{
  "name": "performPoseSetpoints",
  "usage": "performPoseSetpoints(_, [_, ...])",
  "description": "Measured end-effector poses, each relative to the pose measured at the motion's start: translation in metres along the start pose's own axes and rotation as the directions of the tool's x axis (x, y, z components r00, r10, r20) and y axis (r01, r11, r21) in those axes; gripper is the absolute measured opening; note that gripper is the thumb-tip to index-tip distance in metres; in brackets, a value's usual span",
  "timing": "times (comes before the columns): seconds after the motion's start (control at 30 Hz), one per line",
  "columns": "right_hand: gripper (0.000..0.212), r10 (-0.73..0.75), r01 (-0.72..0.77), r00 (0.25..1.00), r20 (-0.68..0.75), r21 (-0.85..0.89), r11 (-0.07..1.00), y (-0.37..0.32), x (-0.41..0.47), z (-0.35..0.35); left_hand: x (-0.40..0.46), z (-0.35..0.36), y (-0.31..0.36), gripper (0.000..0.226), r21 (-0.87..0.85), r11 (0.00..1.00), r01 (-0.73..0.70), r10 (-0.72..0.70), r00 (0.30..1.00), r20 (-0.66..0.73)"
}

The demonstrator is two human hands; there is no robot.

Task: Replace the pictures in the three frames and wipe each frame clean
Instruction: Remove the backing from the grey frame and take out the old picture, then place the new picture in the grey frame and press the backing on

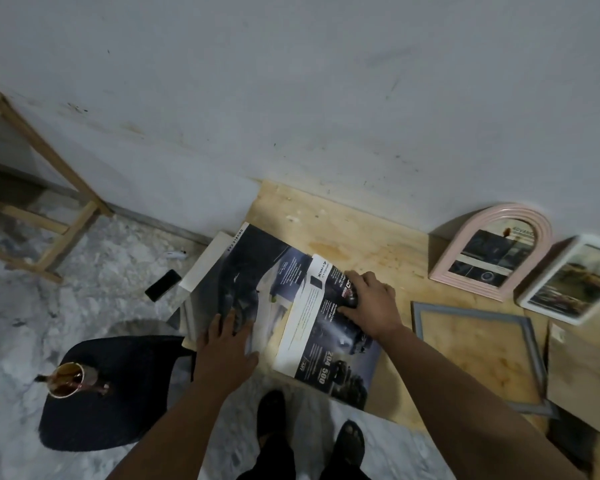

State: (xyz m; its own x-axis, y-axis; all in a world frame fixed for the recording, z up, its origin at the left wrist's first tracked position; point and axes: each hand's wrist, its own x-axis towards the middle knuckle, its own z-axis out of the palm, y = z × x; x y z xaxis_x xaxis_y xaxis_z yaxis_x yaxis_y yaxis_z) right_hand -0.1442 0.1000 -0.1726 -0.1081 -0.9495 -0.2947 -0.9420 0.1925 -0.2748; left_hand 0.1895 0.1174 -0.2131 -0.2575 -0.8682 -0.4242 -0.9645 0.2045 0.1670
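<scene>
- Left hand (226, 341): fingers straight and spread, palm pressed flat on the dark left page of the open magazine (257, 289); nothing grasped.
- Right hand (369, 303): fingers bent, tips pressing the loose printed page (329, 337) lying over the magazine's right half; whether it pinches the sheet cannot be told.
- Magazine position: left end of the plywood table (361, 237), overhanging its edge.
- Frames: pink arched frame (492, 251) leans on the wall (291, 98); white frame (572, 282), blurred, stands just beside it; grey frame (482, 355) lies flat, empty, its lower right corner hidden.
- Left surroundings: dark stool (118, 393) carrying a cup (66, 379), phone (163, 285) on the floor, wooden stand (49, 209) cut off.
</scene>
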Motion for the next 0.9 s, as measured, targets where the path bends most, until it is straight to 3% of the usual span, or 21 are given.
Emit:
performPoseSetpoints(0.1, [0.079,-0.008,-0.021,0.991,0.133,0.219,0.976,0.006,-0.005,-0.030,0.001,-0.009,0.005,0.083,-0.048,0.999,0.022,-0.018,0.996,0.084])
performPoseSetpoints(0.23, [0.055,0.069,-0.199,0.961,0.266,0.500,0.843,0.023,-0.019,-0.075,-0.003,-0.019,0.007,0.080,-0.049,0.998,0.026,-0.022,0.996,0.090])
performPoseSetpoints(0.33, [0.043,0.130,-0.316,0.942,0.308,0.694,0.647,0.044,-0.044,-0.111,0.004,-0.023,0.025,0.068,-0.176,0.984,0.014,-0.022,0.999,-0.042])
performPoseSetpoints(0.37, [0.042,0.147,-0.350,0.935,0.324,0.765,0.541,0.054,-0.055,-0.119,0.008,-0.028,0.041,0.062,-0.314,0.949,0.006,-0.020,0.999,-0.041])
performPoseSetpoints(0.4, [0.043,0.160,-0.376,0.926,0.341,0.823,0.426,0.065,-0.066,-0.125,0.013,-0.033,0.061,0.054,-0.441,0.897,-0.043,0.007,0.997,-0.083])
performPoseSetpoints(0.47, [0.043,0.173,-0.396,0.915,0.363,0.892,0.220,0.088,-0.088,-0.131,0.016,-0.055,0.109,0.052,-0.690,0.721,0.055,-0.021,0.998,0.058])
performPoseSetpoints(0.53, [0.039,0.199,-0.383,0.909,0.366,0.922,0.057,0.113,-0.107,-0.129,0.010,-0.074,0.158,0.077,-0.826,0.373,0.422,-0.026,0.895,0.445])
performPoseSetpoints(0.6, [0.035,0.259,-0.350,0.901,0.347,0.936,-0.035,0.140,-0.128,-0.125,0.005,-0.080,0.200,0.088,-0.818,0.308,0.486,0.139,0.828,0.544])
performPoseSetpoints(0.63, [0.034,0.305,-0.339,0.890,0.338,0.939,-0.052,0.153,-0.137,-0.122,0.003,-0.080,0.219,0.087,-0.828,0.290,0.479,0.197,0.817,0.542])
performPoseSetpoints(0.7, [0.039,0.412,-0.315,0.858,0.305,0.948,-0.046,0.184,-0.155,-0.113,-0.006,-0.081,0.260,0.059,-0.855,0.209,0.475,0.264,0.814,0.517])
performPoseSetpoints(0.77, [0.044,0.533,-0.321,0.810,0.245,0.946,0.053,0.211,-0.169,-0.105,-0.013,-0.076,0.293,0.029,-0.864,0.153,0.480,0.263,0.823,0.503])
performPoseSetpoints(0.83, [0.044,0.644,-0.346,0.746,0.171,0.925,0.155,0.238,-0.181,-0.095,-0.015,-0.062,0.320,0.022,-0.863,0.193,0.466,0.245,0.829,0.502])
performPoseSetpoints(0.9, [0.042,0.706,-0.374,0.699,0.115,0.901,0.222,0.262,-0.189,-0.084,-0.010,-0.041,0.337,0.018,-0.864,0.303,0.402,0.199,0.860,0.470])
